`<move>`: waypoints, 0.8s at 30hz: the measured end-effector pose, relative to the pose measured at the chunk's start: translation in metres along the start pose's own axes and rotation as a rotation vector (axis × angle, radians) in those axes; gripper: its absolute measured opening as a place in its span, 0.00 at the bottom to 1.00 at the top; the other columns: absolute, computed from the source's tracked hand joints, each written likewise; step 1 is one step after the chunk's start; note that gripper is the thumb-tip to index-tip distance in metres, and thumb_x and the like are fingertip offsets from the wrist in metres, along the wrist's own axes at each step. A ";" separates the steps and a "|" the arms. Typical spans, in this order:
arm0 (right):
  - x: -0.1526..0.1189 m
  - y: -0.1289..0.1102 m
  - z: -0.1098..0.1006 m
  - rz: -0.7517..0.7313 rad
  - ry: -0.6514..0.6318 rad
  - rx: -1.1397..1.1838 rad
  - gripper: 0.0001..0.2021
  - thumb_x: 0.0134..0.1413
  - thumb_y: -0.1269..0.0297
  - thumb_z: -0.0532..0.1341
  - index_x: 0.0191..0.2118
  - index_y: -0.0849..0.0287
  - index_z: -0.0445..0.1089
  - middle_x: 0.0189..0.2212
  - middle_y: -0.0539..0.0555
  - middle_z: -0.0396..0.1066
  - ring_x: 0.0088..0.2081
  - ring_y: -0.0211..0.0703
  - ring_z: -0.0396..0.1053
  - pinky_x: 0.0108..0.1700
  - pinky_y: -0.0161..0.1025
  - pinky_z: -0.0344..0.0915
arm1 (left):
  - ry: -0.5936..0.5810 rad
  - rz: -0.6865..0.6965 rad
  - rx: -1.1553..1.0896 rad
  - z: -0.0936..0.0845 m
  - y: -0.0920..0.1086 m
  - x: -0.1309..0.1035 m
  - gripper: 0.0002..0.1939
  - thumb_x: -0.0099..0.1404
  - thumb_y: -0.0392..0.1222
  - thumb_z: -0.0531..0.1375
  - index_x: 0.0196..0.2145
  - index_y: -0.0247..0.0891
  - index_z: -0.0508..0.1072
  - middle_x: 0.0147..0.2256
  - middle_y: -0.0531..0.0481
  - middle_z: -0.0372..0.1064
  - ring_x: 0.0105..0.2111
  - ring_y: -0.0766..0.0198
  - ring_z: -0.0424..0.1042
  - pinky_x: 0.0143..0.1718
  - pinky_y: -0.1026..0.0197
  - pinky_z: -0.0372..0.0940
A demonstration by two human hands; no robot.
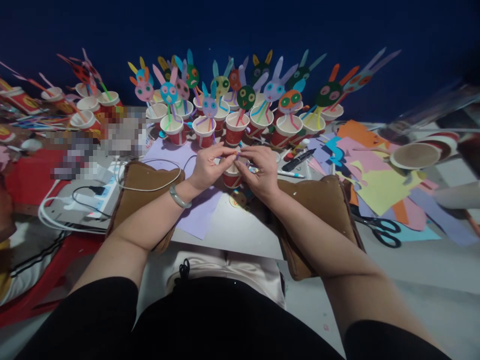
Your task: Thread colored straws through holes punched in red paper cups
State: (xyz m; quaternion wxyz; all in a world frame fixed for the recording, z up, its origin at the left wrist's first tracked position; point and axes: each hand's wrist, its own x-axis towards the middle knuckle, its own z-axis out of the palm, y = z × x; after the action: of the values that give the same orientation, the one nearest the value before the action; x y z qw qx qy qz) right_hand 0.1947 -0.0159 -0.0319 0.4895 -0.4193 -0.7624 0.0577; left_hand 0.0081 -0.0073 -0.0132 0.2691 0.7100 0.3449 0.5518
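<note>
My left hand [210, 167] and my right hand [260, 172] meet over the table, thumbs and fingers pinched together. Between their fingertips is a small purple piece [237, 156], mostly hidden, perhaps paper. Just below stands a red-and-white paper cup [233, 179], partly covered by my hands. A round yellow paper face [237, 199] lies on the white tabletop in front of the cup. Behind my hands, several paper cups [237, 131] hold bent straws topped with paper rabbit heads [246, 97].
Brown cushions [144, 200] lie under my forearms. Cut coloured paper [382, 185] and black scissors [380, 230] are at right, near a pen [292, 174] and black cutter [300, 161]. Cables and a power strip [103, 195] lie left; a person's arm [5, 215] shows at the edge.
</note>
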 end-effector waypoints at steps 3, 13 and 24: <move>0.001 -0.006 -0.002 -0.013 0.016 -0.058 0.10 0.67 0.53 0.62 0.38 0.51 0.78 0.35 0.54 0.81 0.44 0.52 0.77 0.55 0.55 0.66 | 0.010 0.008 0.031 0.002 0.001 -0.002 0.13 0.67 0.53 0.67 0.37 0.41 0.84 0.37 0.47 0.84 0.38 0.60 0.81 0.62 0.48 0.69; 0.001 -0.012 -0.001 -0.075 0.059 -0.006 0.09 0.65 0.56 0.63 0.35 0.52 0.76 0.31 0.52 0.80 0.39 0.50 0.76 0.50 0.52 0.64 | 0.008 0.060 0.071 0.002 0.008 -0.003 0.10 0.67 0.46 0.64 0.32 0.39 0.81 0.32 0.49 0.82 0.32 0.62 0.77 0.58 0.50 0.69; -0.001 -0.018 0.000 -0.082 0.041 -0.021 0.08 0.65 0.60 0.63 0.34 0.53 0.76 0.31 0.52 0.80 0.39 0.49 0.75 0.47 0.51 0.64 | 0.003 0.084 0.192 -0.002 0.013 -0.001 0.07 0.64 0.41 0.62 0.29 0.40 0.78 0.30 0.49 0.79 0.32 0.61 0.74 0.40 0.57 0.66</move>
State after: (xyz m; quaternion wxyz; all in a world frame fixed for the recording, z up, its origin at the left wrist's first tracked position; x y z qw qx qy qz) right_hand 0.1842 -0.0282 -0.0238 0.5026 -0.3940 -0.7692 0.0211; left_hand 0.0087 -0.0160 -0.0039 0.1760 0.7456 0.3667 0.5278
